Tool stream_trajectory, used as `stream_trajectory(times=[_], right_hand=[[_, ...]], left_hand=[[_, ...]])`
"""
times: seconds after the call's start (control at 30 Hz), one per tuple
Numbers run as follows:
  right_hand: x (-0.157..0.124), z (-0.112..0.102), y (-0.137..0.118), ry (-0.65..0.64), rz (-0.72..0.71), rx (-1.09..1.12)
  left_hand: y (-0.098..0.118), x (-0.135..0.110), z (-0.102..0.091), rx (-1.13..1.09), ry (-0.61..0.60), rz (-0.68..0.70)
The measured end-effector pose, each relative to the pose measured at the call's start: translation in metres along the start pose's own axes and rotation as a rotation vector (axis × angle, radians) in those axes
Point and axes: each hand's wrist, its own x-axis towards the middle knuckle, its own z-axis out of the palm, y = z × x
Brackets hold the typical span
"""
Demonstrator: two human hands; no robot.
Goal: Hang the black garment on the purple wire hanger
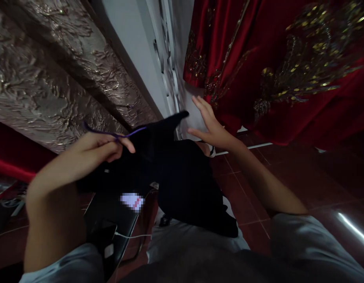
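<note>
purple thread (pixel 111 134) pinched in left hand (pixel 95 151) over soft black cloth (pixel 182 177); right hand (pixel 211 125) spread open, empty, near embroidered red fabric (pixel 288 70).

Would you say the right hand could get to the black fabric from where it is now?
Probably yes: the right hand hovers open just beside the black fabric, with nothing between them; the left hand pinches its purple thread.
</note>
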Motion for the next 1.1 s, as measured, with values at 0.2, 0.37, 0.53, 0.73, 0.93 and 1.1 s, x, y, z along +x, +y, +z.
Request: stream_trajectory(times=[0.2,0.37,0.53,0.73,0.93,1.1], right_hand=[[0.018,0.005,0.004,-0.196,0.218,0.384],[0.058,-0.024,0.003,0.302,0.352,0.510],[0.074,-0.063,-0.006,0.560,0.408,0.532],[0.014,-0.071,0.002,0.652,0.397,0.491],[-0.008,-0.060,-0.001,0.843,0.210,0.135],[-0.052,0.007,-0.053,1.304,0.165,-0.036]], left_hand=[[-0.012,0.041,-0.002,-0.035,0.500,0.078],[-0.013,0.059,0.025,0.063,0.909,0.349],[-0.004,0.041,0.069,0.391,0.910,0.552],[-0.031,0.049,0.133,0.368,0.282,0.122],[-0.057,0.061,0.174,0.094,0.512,0.003],[-0.042,0.053,0.209,-0.134,0.789,-0.005]])
